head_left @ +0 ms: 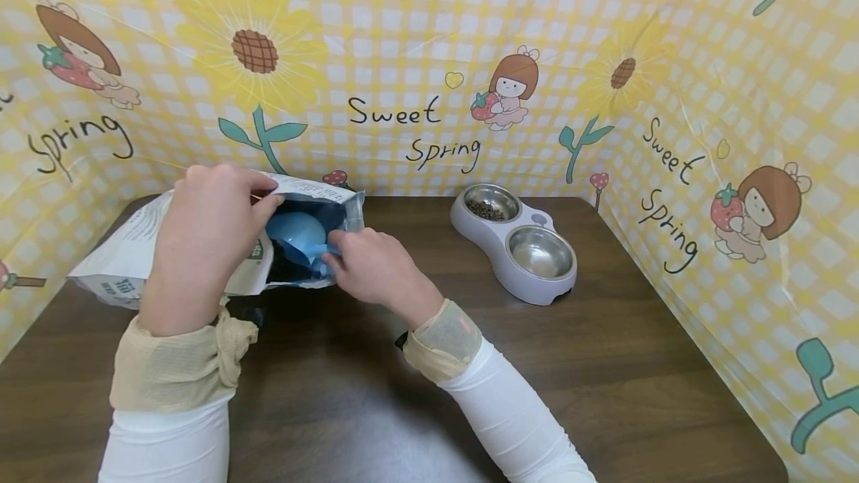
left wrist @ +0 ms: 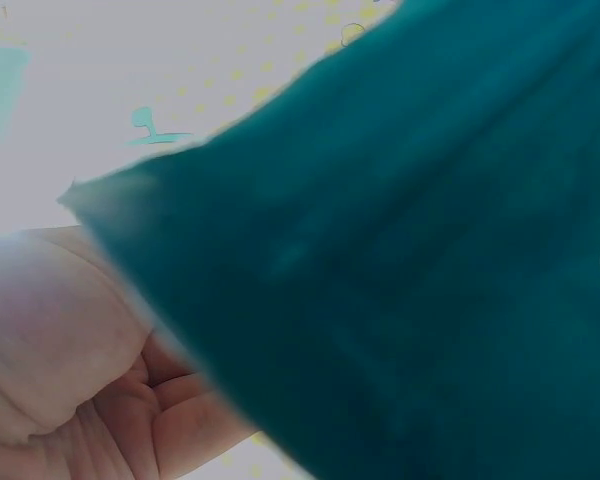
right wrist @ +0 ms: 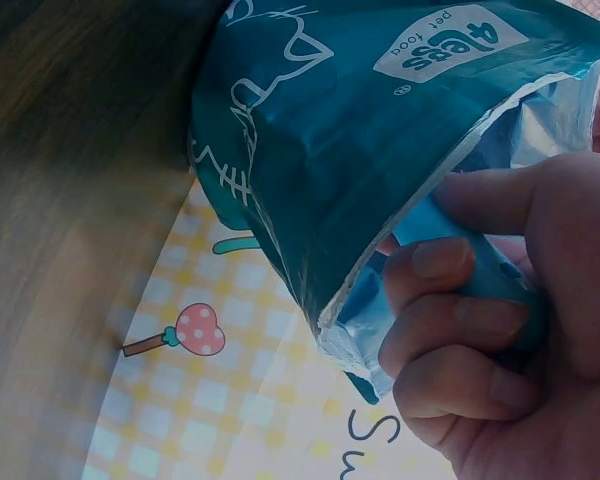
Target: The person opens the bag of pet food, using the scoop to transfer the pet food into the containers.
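A pet food bag (head_left: 124, 248), white on the side toward the head camera, lies on its side at the left of the table with its mouth facing right. My left hand (head_left: 204, 233) pinches the edge of its mouth between thumb and fingers, holding it apart. In the left wrist view a teal bag panel (left wrist: 380, 270) covers much of the left hand. My right hand (head_left: 382, 267) grips the handle of a blue scoop (head_left: 298, 233), whose round bowl is inside the bag mouth. The right wrist view shows curled fingers (right wrist: 460, 320) around the handle.
A pale lilac double feeder (head_left: 499, 252) stands right of the bag. Brown kibble (head_left: 485, 209) lies in its far steel bowl; the near steel bowl (head_left: 540, 252) holds none. A yellow checked cloth (head_left: 403, 43) walls the brown table (head_left: 376, 408) at the back and sides.
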{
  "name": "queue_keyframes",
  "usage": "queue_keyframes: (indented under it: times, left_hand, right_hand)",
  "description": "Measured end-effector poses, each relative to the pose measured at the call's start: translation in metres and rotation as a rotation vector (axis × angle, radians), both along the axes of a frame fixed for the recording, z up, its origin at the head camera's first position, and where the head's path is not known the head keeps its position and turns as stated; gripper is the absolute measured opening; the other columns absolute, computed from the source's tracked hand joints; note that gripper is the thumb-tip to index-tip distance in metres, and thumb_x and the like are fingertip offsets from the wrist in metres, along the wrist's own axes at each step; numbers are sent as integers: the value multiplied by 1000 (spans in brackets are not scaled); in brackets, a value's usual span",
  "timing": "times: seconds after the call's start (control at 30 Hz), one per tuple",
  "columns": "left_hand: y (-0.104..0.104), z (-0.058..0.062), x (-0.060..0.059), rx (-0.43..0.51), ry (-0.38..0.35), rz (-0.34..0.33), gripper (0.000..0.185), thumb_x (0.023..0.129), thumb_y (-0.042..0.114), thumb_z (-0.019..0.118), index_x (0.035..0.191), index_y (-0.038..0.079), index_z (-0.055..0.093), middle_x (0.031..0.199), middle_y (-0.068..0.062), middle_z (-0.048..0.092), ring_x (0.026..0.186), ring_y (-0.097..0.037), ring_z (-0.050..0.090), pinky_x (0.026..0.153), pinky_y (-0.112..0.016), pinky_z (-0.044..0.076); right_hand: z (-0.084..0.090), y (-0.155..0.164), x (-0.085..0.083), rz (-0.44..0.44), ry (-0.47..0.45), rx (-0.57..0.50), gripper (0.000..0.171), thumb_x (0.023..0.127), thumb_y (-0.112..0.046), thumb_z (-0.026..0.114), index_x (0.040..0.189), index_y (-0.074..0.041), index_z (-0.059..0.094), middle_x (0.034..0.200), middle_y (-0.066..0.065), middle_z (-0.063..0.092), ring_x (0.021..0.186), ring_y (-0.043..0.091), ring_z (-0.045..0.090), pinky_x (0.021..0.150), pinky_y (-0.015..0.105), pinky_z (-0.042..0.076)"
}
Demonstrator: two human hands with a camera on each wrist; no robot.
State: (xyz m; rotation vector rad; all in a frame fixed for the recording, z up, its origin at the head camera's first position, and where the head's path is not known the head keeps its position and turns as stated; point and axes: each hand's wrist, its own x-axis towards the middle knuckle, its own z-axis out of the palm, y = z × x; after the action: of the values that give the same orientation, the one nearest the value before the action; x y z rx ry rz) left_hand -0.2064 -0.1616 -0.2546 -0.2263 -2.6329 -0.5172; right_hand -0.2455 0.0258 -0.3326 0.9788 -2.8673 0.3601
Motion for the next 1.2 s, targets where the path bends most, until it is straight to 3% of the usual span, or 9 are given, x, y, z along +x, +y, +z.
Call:
queue_keyframes:
  times: [0.27,0.43,0.57,0.83,1.2]
  left_hand:
    - [0,0,0,-6,10,1,24,103,14,72,118,-3,81,114,-32,78,102,-59,72,86,-70,57]
    - [1,0,0,-7,13,0,24,103,13,72,118,-3,81,113,-32,78,103,-60,71,85,-70,57]
    - [1,0,0,-15,13,-1,24,103,14,72,118,-3,81,113,-32,78,102,-59,72,85,-70,57]
    - [1,0,0,-26,11,-4,25,103,14,72,118,-4,81,113,-33,78,100,-59,72,84,-70,57]
    - [0,0,0,-34,-8,-7,26,103,15,71,118,-4,81,115,-32,78,103,-60,71,85,-70,57]
  right_hand:
    - [-5,0,-2,12,103,15,33,112,-44,58,99,-17,72,74,-4,62,66,8,61,59,23,49]
    - [-5,0,-1,20,131,54,33,112,-44,58,107,-18,76,79,-4,69,67,8,63,61,23,53]
    - [-4,0,0,38,117,77,32,112,-44,59,113,-18,77,82,-4,71,69,8,63,62,24,54]
    - [-4,0,0,63,89,85,32,113,-43,57,112,-17,76,80,-4,67,69,8,62,63,25,53]
    - [-4,1,-3,101,-18,74,31,113,-41,59,115,-14,76,80,-3,64,69,10,62,62,21,49]
